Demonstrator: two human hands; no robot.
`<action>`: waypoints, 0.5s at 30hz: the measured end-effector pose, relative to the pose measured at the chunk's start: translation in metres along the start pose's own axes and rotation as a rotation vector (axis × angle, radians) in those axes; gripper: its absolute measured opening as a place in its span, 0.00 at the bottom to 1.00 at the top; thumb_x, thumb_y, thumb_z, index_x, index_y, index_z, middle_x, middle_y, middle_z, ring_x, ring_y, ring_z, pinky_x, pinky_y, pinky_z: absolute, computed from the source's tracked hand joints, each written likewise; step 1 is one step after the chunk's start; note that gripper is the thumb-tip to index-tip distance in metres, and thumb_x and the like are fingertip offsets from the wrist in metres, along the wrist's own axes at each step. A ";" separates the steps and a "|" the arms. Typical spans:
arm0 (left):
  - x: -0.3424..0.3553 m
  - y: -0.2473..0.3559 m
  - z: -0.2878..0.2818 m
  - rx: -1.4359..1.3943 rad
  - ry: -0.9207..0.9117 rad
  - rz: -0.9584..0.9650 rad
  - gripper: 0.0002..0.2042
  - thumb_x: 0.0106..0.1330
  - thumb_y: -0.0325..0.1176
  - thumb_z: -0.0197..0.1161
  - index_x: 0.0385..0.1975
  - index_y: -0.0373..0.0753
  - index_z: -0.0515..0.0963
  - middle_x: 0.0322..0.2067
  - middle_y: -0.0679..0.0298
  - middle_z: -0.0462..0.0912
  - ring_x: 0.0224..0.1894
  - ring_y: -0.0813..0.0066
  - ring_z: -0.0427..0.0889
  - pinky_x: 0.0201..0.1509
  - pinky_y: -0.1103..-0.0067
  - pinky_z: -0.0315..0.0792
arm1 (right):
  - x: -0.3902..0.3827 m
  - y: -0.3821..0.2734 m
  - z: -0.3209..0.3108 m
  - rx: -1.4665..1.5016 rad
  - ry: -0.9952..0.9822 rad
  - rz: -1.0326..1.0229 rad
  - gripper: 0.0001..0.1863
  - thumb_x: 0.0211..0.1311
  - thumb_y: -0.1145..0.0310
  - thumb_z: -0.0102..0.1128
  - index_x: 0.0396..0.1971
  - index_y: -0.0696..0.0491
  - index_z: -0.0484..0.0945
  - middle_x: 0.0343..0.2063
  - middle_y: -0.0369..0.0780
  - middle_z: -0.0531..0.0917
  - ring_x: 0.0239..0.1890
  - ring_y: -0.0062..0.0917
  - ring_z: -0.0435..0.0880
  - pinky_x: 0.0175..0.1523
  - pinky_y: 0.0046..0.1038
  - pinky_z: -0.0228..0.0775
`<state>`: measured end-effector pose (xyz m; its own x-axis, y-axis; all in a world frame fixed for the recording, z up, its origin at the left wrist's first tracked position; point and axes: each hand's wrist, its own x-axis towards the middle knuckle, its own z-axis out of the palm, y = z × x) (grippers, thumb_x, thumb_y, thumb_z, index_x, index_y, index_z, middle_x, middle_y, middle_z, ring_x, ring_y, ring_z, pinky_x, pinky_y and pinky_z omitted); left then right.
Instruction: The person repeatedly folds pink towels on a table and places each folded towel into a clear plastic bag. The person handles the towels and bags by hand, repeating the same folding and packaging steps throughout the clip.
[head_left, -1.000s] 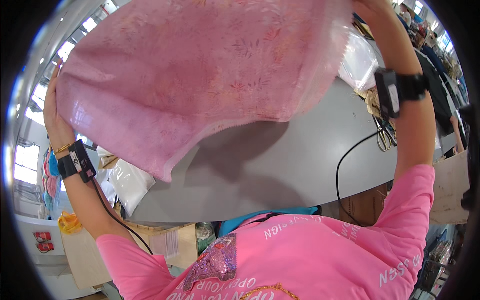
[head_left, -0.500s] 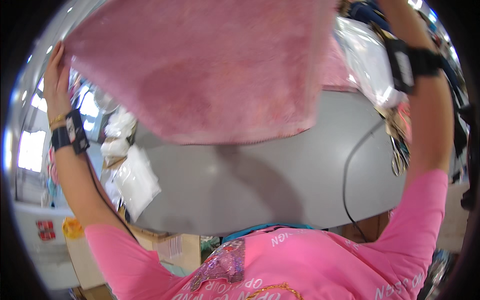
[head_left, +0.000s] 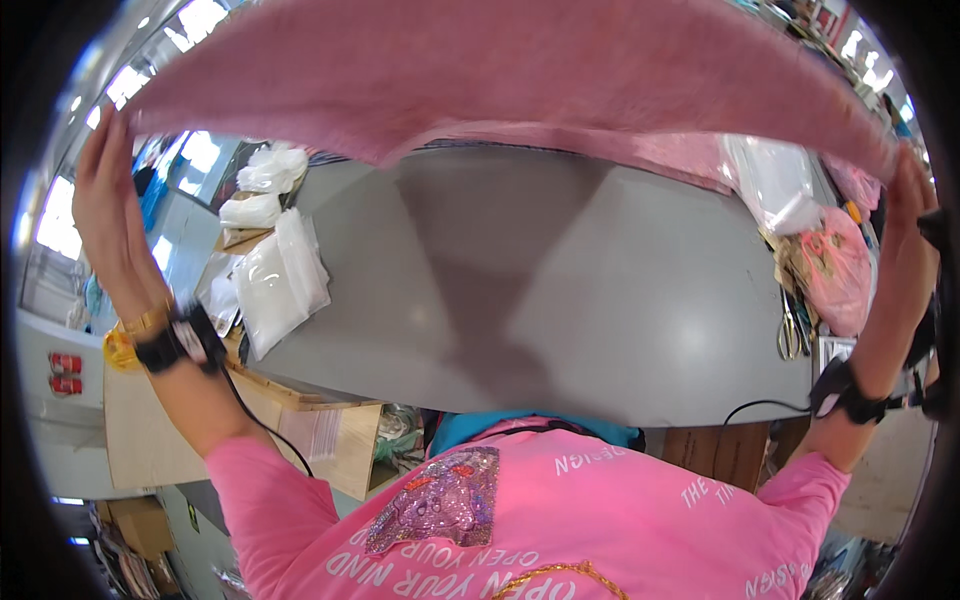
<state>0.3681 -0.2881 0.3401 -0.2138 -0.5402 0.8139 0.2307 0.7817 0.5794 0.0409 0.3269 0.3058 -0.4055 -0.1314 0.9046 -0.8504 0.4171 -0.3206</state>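
A large piece of pink plush fabric (head_left: pixel 520 75) is stretched in the air above the far part of the grey table (head_left: pixel 640 300), blurred by motion. At its left corner, my left hand (head_left: pixel 108 205) has its fingers closed on the edge. My right hand (head_left: pixel 908 235) grips the opposite corner at the far right, its fingers partly hidden. The lower edge of the cloth sags between the hands, and its upper part runs out of the picture. Behind it, more pink fabric (head_left: pixel 690 160) lies on the table's far right.
Clear plastic bags (head_left: pixel 282 280) are stacked at the table's left edge, with white bundles (head_left: pixel 262 190) beyond. On the right are a plastic-wrapped package (head_left: pixel 775 180), scissors (head_left: pixel 790 330) and a pink plastic bag (head_left: pixel 838 275). A cable (head_left: pixel 750 408) hangs by my right wrist.
My right hand has come down and outward to the right, spreading the cloth wide. Its lower edge has swung up and away, uncovering more of the table. My left hand has shifted slightly.
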 end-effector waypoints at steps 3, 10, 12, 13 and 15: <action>-0.093 0.013 -0.038 0.785 -0.095 0.215 0.18 0.76 0.25 0.54 0.62 0.28 0.76 0.60 0.48 0.77 0.62 0.59 0.78 0.68 0.73 0.72 | -0.106 -0.022 -0.036 0.205 -0.058 0.316 0.15 0.68 0.77 0.62 0.52 0.63 0.82 0.49 0.42 0.84 0.49 0.24 0.82 0.56 0.24 0.73; -0.319 0.020 -0.089 0.814 -0.177 0.067 0.17 0.79 0.28 0.52 0.62 0.27 0.71 0.65 0.47 0.70 0.68 0.57 0.71 0.70 0.69 0.67 | -0.225 -0.101 -0.049 0.350 -0.438 0.328 0.18 0.45 0.79 0.79 0.41 0.60 0.86 0.30 0.40 0.81 0.32 0.28 0.79 0.36 0.27 0.68; -0.340 -0.021 -0.109 -0.129 0.381 -0.763 0.17 0.79 0.29 0.54 0.61 0.27 0.72 0.63 0.50 0.73 0.64 0.62 0.74 0.67 0.71 0.69 | -0.249 -0.110 -0.040 0.342 -0.456 0.390 0.18 0.43 0.81 0.79 0.38 0.59 0.87 0.29 0.39 0.82 0.30 0.27 0.79 0.33 0.27 0.69; -0.355 -0.039 -0.117 -0.147 0.317 -0.815 0.17 0.79 0.30 0.54 0.61 0.27 0.71 0.62 0.51 0.74 0.63 0.63 0.74 0.67 0.72 0.69 | -0.261 -0.111 -0.036 0.268 -0.499 0.487 0.18 0.43 0.82 0.79 0.38 0.59 0.87 0.29 0.39 0.82 0.30 0.27 0.80 0.33 0.26 0.69; -0.368 -0.059 -0.134 -0.166 0.344 -0.918 0.17 0.78 0.30 0.54 0.61 0.27 0.71 0.60 0.53 0.75 0.61 0.66 0.76 0.65 0.74 0.70 | -0.282 -0.107 -0.034 0.207 -0.620 0.543 0.18 0.42 0.83 0.79 0.38 0.59 0.88 0.29 0.39 0.83 0.31 0.25 0.80 0.34 0.25 0.70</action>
<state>0.5604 -0.1775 0.0116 -0.0954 -0.9954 -0.0005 0.2492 -0.0244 0.9682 0.2578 0.3494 0.0945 -0.8341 -0.4547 0.3123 -0.5045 0.3996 -0.7654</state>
